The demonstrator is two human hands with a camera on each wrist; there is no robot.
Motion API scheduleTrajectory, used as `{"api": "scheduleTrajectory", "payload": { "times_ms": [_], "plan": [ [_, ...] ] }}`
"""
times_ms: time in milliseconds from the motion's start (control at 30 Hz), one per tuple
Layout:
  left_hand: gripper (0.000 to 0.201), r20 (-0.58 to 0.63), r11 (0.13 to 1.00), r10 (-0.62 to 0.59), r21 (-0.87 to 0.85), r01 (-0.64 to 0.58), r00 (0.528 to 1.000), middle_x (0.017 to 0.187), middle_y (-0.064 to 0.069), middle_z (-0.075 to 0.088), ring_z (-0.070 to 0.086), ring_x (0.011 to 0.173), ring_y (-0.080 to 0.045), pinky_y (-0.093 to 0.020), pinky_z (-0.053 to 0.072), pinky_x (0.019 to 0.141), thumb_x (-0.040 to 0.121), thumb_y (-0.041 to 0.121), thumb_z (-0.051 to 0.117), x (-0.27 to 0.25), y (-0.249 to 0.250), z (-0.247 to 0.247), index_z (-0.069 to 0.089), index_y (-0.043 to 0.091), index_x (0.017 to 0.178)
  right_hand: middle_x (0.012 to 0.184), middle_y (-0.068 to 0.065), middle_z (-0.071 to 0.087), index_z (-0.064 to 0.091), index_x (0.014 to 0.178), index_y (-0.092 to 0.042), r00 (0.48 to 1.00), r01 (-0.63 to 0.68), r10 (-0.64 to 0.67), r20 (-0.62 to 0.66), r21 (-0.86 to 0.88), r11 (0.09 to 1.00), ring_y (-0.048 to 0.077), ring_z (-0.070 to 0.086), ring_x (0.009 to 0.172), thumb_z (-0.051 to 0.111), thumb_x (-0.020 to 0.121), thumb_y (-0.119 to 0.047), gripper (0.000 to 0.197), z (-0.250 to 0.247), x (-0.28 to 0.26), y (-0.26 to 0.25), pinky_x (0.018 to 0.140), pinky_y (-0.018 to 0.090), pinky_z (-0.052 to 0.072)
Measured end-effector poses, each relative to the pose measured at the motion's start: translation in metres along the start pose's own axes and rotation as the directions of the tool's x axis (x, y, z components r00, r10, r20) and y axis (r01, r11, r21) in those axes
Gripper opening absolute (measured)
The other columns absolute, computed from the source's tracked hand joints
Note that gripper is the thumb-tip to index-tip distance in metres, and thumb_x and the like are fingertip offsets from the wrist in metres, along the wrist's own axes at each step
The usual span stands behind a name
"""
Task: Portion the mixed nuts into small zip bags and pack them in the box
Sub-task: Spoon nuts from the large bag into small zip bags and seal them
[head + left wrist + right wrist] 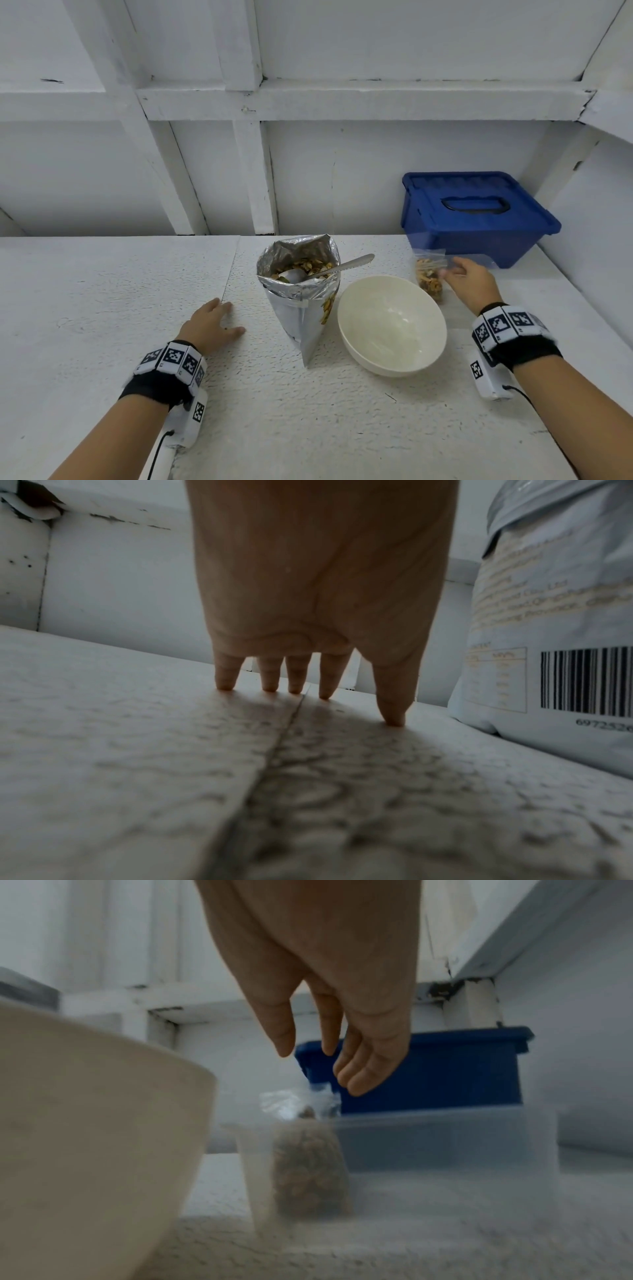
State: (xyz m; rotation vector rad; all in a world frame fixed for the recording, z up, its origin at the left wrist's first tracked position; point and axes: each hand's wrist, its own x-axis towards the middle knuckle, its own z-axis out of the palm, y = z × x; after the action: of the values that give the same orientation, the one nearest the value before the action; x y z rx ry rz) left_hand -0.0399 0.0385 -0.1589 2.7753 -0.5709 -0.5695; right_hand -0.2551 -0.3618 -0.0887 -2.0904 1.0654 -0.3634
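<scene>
A small clear zip bag (428,282) of mixed nuts stands upright beside the white bowl; in the right wrist view the zip bag (308,1167) appears to sit in the left end of a clear plastic tub (445,1142). My right hand (448,270) hovers just above and beside the bag's top, and the right hand (318,1066) has relaxed fingers that hold nothing. Behind stands a blue box (479,219) with its lid on. An opened silver foil bag (301,308) of nuts holds a metal spoon (346,267). My left hand (227,317) rests by its fingertips (270,685) on the table.
An empty white bowl (392,325) sits between the foil bag and the zip bag, close to my right wrist. The foil bag (548,615) is just right of my left hand. A white wall with beams closes the back and right side.
</scene>
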Motion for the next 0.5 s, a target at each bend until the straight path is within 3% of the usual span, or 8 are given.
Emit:
{"api": "scheduleTrajectory", "payload": {
  "times_ms": [133, 200, 267, 333, 433, 500],
  "plan": [
    [0.076, -0.007, 1.000, -0.001, -0.001, 0.001, 1.000, 0.156, -0.006, 0.014, 0.016, 0.142, -0.023, -0.044, 0.021, 0.114, 0.084, 0.050, 0.058, -0.001, 0.001, 0.000, 0.027, 0.018, 0.145, 0.120, 0.018, 0.057, 0.052, 0.125, -0.003, 0.970, 0.210, -0.216, -0.108, -0.062, 0.976, 0.029, 0.054, 0.109, 0.060, 0.089, -0.016, 0.039, -0.007, -0.033, -0.016, 0.093, 0.038, 0.043],
    [0.076, -0.007, 1.000, 0.000, 0.006, 0.000, 1.000, 0.156, -0.006, 0.014, 0.016, 0.142, -0.023, -0.044, 0.021, 0.114, 0.085, 0.050, 0.058, -0.001, 0.001, 0.000, 0.026, 0.018, 0.145, 0.109, 0.011, 0.061, 0.058, 0.116, -0.006, 0.952, 0.294, -0.298, -0.067, -0.067, 0.953, 0.023, 0.056, 0.098, 0.060, 0.088, -0.014, 0.029, -0.006, -0.054, -0.024, 0.085, 0.030, 0.044],
    [0.076, -0.005, 1.000, 0.001, 0.010, -0.001, 1.000, 0.156, -0.007, 0.014, 0.016, 0.142, -0.024, -0.044, 0.021, 0.114, 0.085, 0.050, 0.058, -0.001, 0.001, 0.000, 0.026, 0.017, 0.145, 0.100, 0.003, 0.062, 0.061, 0.111, -0.009, 0.936, 0.348, -0.342, 0.081, -0.081, 0.934, 0.015, 0.057, 0.090, 0.061, 0.088, -0.017, 0.024, 0.000, -0.073, -0.031, 0.079, 0.022, 0.043],
    [0.075, -0.010, 1.000, 0.000, 0.010, 0.001, 1.000, 0.155, -0.008, 0.015, 0.016, 0.142, -0.025, -0.044, 0.021, 0.114, 0.085, 0.050, 0.058, -0.001, 0.002, 0.000, 0.027, 0.017, 0.145, 0.103, 0.001, 0.063, 0.061, 0.113, -0.013, 0.905, 0.375, -0.329, 0.267, -0.139, 0.917, 0.012, 0.057, 0.090, 0.063, 0.086, -0.024, 0.029, 0.009, -0.084, -0.034, 0.083, 0.023, 0.047],
    [0.074, -0.021, 1.000, -0.004, 0.014, 0.004, 1.000, 0.155, -0.008, 0.016, 0.016, 0.142, -0.026, -0.045, 0.020, 0.114, 0.085, 0.049, 0.059, -0.002, 0.004, 0.000, 0.028, 0.017, 0.145, 0.134, 0.000, 0.051, 0.047, 0.133, -0.021, 0.824, 0.432, -0.191, 0.534, -0.373, 0.821, 0.013, 0.048, 0.117, 0.062, 0.084, -0.041, 0.055, 0.024, -0.092, -0.034, 0.098, 0.027, 0.039],
    [0.074, -0.023, 1.000, -0.006, 0.010, 0.006, 1.000, 0.155, -0.008, 0.015, 0.017, 0.142, -0.026, -0.045, 0.021, 0.114, 0.085, 0.048, 0.059, -0.002, 0.005, 0.001, 0.028, 0.017, 0.145, 0.145, -0.003, 0.038, 0.032, 0.142, -0.026, 0.778, 0.497, -0.127, 0.615, -0.479, 0.724, 0.016, 0.037, 0.130, 0.060, 0.085, -0.046, 0.067, 0.033, -0.096, -0.036, 0.105, 0.031, 0.033]
  ]
}}
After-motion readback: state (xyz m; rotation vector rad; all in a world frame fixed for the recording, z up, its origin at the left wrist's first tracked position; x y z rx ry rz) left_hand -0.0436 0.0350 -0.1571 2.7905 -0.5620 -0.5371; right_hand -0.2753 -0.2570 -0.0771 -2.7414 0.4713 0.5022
